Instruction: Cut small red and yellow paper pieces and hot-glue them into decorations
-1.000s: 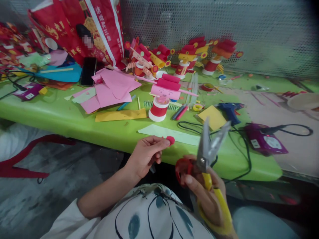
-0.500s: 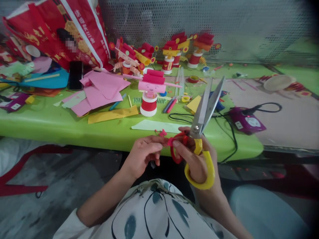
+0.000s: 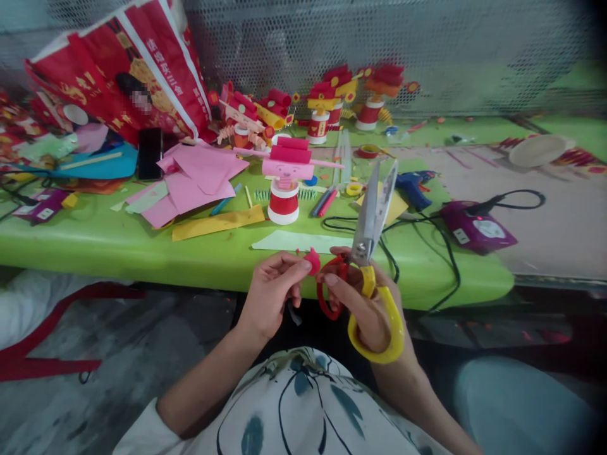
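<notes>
Between the thumb and fingers of my left hand (image 3: pixel 275 287) is a small red paper piece (image 3: pixel 312 261), pinched at its left side. My right hand (image 3: pixel 372 309) holds scissors (image 3: pixel 365 243) with one yellow and one red handle, blades pointing up and slightly apart. The right fingertips are close to the paper piece but apart from it. Just beyond my hands, a pale green paper strip (image 3: pixel 301 241) lies near the table edge. Behind it stands a paper figure (image 3: pixel 283 205) with a pink face, a red hat and a red-and-white base.
Pink paper sheets (image 3: pixel 199 174) and a yellow strip (image 3: pixel 218 223) lie to the left, beside a phone (image 3: pixel 150 153) and a red bag (image 3: pixel 123 76). On the right are a blue glue gun (image 3: pixel 417 188), a purple power box (image 3: pixel 478 227) and cables. Several similar figures (image 3: pixel 318 120) stand behind.
The red paper piece, earlier between both hands' fingertips, is now in my left hand alone. The scissor blades have come closer together, and the view has shifted slightly.
</notes>
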Demonstrator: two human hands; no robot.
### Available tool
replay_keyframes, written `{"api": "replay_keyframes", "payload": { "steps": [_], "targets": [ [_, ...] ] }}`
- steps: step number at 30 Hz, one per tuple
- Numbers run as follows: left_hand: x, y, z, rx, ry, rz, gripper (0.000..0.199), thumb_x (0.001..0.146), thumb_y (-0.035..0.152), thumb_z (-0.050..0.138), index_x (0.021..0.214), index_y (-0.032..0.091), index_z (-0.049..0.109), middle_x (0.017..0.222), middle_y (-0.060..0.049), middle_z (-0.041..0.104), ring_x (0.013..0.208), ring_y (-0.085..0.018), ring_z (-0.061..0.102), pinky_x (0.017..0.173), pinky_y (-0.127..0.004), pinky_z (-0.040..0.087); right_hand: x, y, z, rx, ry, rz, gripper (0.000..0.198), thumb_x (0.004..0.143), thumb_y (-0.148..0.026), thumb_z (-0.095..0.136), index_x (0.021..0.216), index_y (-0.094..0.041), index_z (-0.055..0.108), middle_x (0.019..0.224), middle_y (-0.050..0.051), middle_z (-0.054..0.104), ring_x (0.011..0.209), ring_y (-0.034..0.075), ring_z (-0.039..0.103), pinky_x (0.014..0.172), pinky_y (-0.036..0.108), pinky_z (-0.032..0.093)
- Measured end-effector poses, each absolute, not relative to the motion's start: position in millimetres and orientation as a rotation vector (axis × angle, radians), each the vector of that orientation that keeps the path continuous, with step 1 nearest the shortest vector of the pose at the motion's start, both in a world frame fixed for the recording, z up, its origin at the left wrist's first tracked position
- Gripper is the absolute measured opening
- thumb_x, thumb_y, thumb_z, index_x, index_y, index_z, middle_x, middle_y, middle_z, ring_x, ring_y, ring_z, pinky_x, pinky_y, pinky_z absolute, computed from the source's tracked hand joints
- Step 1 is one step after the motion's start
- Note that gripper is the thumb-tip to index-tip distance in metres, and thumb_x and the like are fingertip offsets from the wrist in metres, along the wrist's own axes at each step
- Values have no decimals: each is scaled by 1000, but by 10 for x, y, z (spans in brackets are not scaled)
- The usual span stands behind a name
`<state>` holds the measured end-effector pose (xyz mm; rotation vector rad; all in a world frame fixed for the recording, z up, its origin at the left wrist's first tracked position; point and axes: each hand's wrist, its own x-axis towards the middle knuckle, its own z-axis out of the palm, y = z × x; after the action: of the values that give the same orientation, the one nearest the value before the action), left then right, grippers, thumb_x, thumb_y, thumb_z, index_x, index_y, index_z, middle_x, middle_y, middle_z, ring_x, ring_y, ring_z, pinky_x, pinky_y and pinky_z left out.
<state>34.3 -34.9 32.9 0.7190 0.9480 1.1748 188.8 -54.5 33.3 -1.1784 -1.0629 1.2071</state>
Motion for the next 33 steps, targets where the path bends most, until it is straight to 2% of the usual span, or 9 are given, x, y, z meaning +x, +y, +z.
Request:
{"api": "replay_keyframes", "payload": {
  "steps": [5,12,16,18,24,33],
  "targets": [
    [450,-403,221,714,1020,1259,28,75,43,89,84,19,78,59,7,57,45,-4,39,40,-17,30,1789,-530,332,-1187,-1067,1175,52,75,-36,89,119,-23,65,76,-3,66,60,13,57,53,26,50],
    [438,-442,174,721,1021,1236,31,76,45,87,80,18,73,54,8,50,43,-4,36,38,-17,28,1757,-493,343,-1174,-1017,1158,45,80,-35,84,118,-23,64,72,-5,63,55,11,54,52,26,46],
    [281,-355,243,903,1002,1166,34,76,40,89,99,20,74,79,3,67,49,-4,43,39,-16,34,1822,-476,349,-1167,-1075,1224,48,75,-31,87,117,-22,66,75,-4,66,54,11,54,50,25,45],
    [204,-296,293,1038,1028,1121,29,78,38,87,97,19,74,82,1,68,53,-5,46,41,-16,36,1834,-480,357,-1172,-1087,1241,48,73,-30,88,116,-22,67,77,-3,68,55,11,54,48,24,44],
    [109,-203,379,1159,1062,962,22,80,34,84,78,16,73,65,2,63,46,-5,45,40,-19,34,1834,-496,370,-1208,-1125,1230,43,76,-30,84,116,-21,69,75,-3,66,55,10,52,47,23,42],
    [186,-279,267,990,1064,1054,28,79,43,86,81,17,77,61,4,61,42,-4,43,39,-18,36,1794,-468,329,-1169,-1052,1174,50,75,-38,89,117,-23,67,76,-3,67,54,10,55,49,25,48]
  ]
}}
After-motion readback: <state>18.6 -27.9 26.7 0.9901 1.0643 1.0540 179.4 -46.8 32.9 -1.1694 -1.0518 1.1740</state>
